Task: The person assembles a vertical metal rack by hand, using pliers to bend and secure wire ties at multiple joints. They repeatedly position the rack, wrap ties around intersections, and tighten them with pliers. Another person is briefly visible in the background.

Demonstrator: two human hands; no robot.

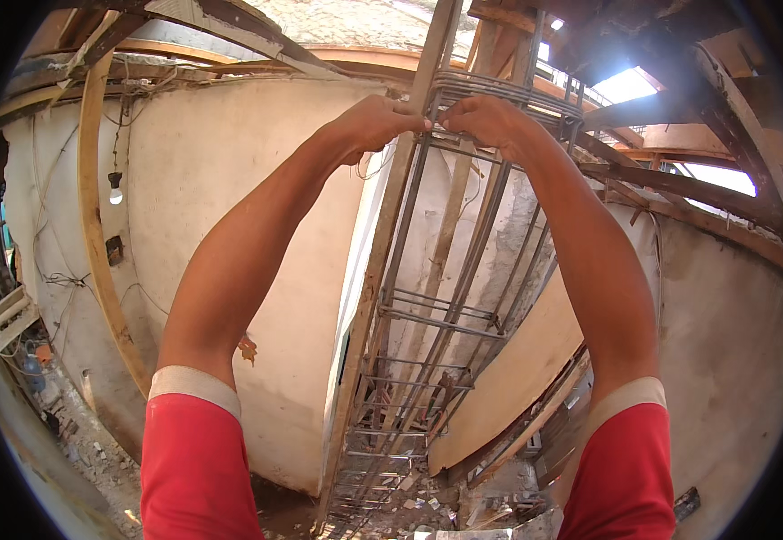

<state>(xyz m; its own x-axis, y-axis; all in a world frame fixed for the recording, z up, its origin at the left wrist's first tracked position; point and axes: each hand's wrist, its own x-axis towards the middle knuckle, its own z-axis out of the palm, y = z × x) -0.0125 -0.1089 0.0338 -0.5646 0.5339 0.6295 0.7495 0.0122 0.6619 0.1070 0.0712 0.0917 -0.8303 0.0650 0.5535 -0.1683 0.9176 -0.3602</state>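
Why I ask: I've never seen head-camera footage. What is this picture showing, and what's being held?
No machine: these are a person's bare left hand and bare right hand, reaching up from red sleeves with beige cuffs. A fisheye camera on the person's head took the picture, so straight edges bend. Both hands are raised, close together, at a tall cage of grey steel rods beside a long brown wooden post; what, if anything, they hold is unclear. Broken pale rubble lies on the floor below.

The head fisheye looks ahead toward the nearby left hand (380,123) and right hand (489,121).
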